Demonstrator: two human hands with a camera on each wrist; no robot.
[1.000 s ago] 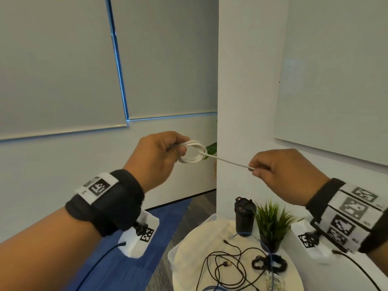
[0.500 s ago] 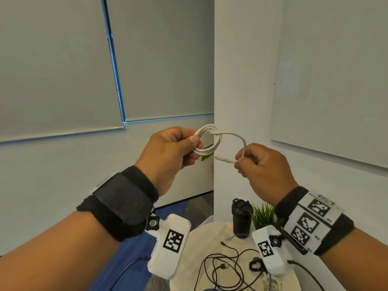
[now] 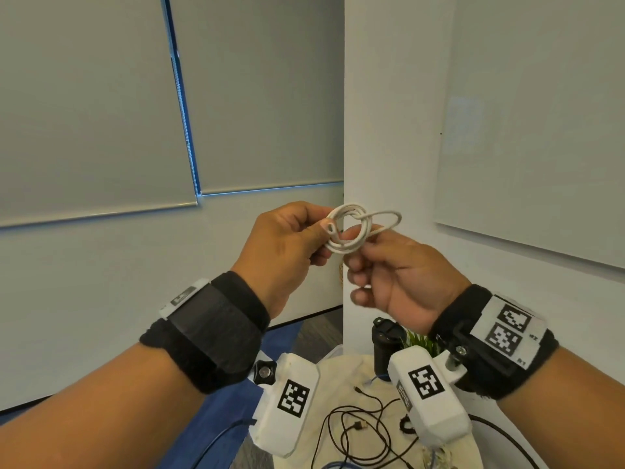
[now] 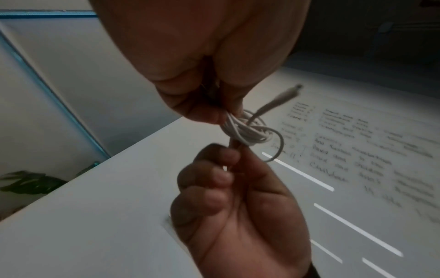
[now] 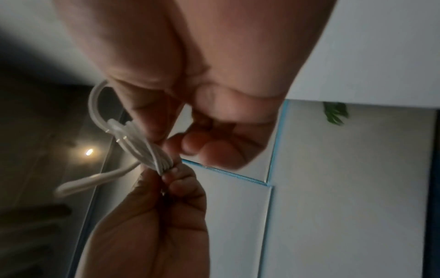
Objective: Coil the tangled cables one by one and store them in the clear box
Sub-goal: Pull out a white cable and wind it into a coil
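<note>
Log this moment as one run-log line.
stage: coiling white cable mid-air | left hand: pinches coil | right hand: pinches last loop | black cables: loose on table | clear box: not visible

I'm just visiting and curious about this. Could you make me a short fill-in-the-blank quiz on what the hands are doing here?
1. Both hands hold a coiled cable whose colour is ____.
2. The left hand and right hand hold it ____ the table, not on it.
3. The loose cables lying on the table are mostly ____.

Missing words: white; above; black

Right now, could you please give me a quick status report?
Left hand pinches white cable coil. Right hand pinches its loose tail. Black cables wait on table. Nothing blocking.
</note>
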